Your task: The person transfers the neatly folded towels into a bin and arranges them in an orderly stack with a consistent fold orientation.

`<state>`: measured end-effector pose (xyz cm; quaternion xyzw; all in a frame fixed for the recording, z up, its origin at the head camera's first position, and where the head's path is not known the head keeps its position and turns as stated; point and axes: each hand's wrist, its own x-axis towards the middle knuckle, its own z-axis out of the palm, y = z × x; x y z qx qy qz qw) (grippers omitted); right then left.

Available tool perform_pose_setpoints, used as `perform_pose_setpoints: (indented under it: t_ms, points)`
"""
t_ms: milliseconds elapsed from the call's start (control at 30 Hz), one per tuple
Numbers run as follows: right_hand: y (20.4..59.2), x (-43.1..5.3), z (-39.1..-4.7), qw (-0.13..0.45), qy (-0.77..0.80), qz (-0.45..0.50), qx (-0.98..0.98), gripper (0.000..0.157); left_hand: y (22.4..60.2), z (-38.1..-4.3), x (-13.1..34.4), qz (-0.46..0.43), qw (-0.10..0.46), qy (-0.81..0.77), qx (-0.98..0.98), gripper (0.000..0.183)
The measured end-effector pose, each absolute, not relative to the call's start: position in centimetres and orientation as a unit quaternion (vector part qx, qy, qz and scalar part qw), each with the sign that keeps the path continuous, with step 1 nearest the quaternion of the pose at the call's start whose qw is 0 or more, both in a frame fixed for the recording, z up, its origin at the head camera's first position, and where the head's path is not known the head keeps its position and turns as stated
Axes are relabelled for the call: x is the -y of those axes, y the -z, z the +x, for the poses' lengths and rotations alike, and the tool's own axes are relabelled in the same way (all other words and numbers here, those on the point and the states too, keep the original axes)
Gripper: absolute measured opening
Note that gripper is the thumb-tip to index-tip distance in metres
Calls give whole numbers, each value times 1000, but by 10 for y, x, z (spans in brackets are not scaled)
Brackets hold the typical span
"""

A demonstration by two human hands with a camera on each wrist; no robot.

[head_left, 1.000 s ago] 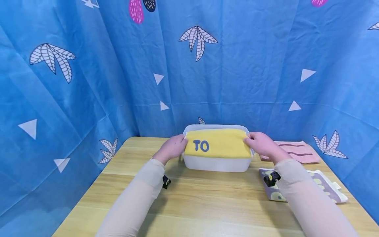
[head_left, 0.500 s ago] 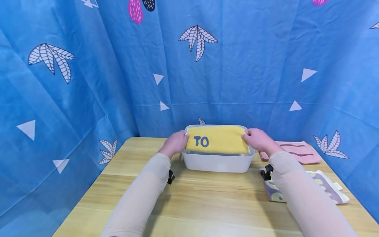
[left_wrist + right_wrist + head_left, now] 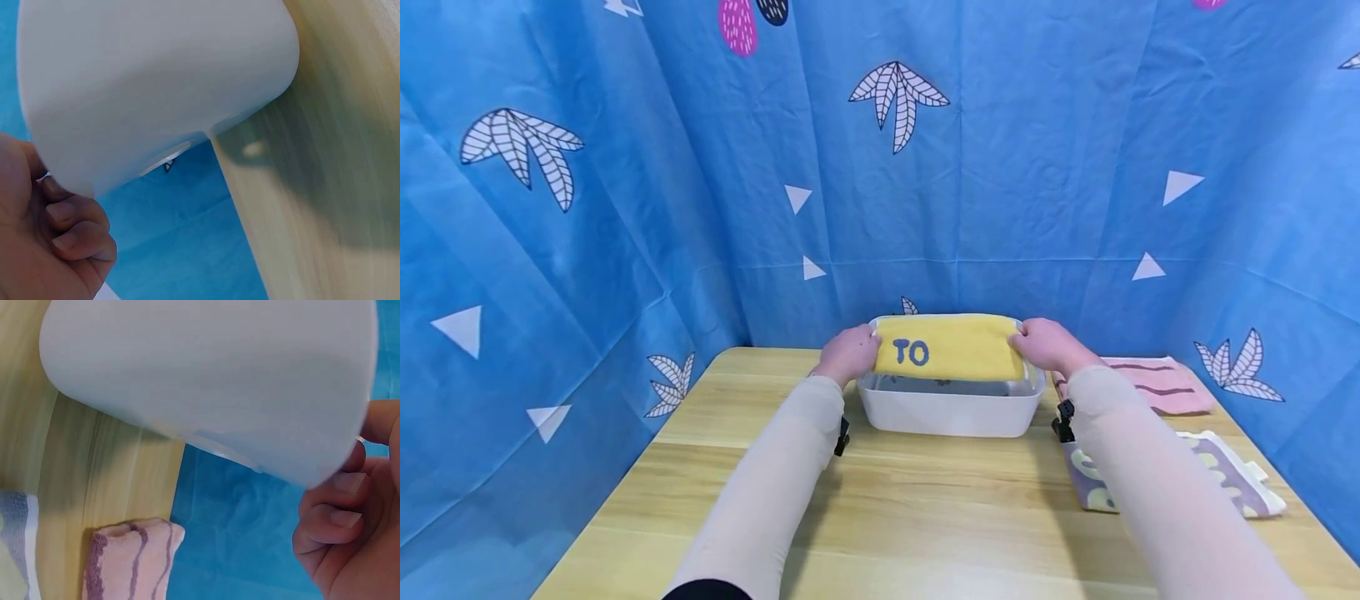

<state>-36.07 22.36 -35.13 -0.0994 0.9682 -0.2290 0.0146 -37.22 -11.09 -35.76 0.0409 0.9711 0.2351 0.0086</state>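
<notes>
A folded yellow towel (image 3: 966, 346) with the blue letters "TO" is stretched across the back part of a white plastic bin (image 3: 947, 414). My left hand (image 3: 850, 354) pinches its left end, and my right hand (image 3: 1049, 343) pinches the right end. Both hands are at the bin's end walls, level with the rim. In the left wrist view, curled fingers (image 3: 78, 228) show beside the bin's outer wall (image 3: 156, 81); the towel is hidden behind it. The right wrist view has the same bin wall (image 3: 212, 375) with curled fingers (image 3: 334, 512) at its edge.
To the right on the wooden table (image 3: 925, 500) lie a pink striped towel (image 3: 1172, 387) and, nearer, a purple towel with pale spots (image 3: 1225, 471), partly under my right forearm. A blue patterned curtain (image 3: 1037, 167) rises behind the table and at both sides.
Both hands have moved the yellow towel towards the bin's far side. The front of the bin's inside, covered before, now shows below the towel's near edge.
</notes>
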Motion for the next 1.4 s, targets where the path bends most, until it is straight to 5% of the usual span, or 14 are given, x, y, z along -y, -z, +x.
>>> perform_pose_setpoints:
  t_ms: [1000, 1400]
  points:
    - [353, -229, -356, 11, 256, -95, -962, 31, 363, -374, 109, 31, -37, -248, -968, 19]
    - [353, -223, -353, -5, 250, -99, -963, 24, 377, -371, 124, -28, -14, -284, -958, 48]
